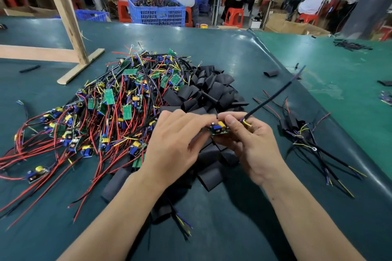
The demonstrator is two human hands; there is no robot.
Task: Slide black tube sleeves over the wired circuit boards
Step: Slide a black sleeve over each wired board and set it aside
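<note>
Both hands grip one circuit board above the counter: right hand pinches its cable end, left hand holds the opposite edge. Sleeves heaped at 12 o'clock. Advice: gather wires straight, feed through sleeve first, then slide over board.

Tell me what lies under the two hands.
Loose black tube sleeves lie on the green mat under the left hand and right hand. Anything directly beneath the palms is hidden.
</note>
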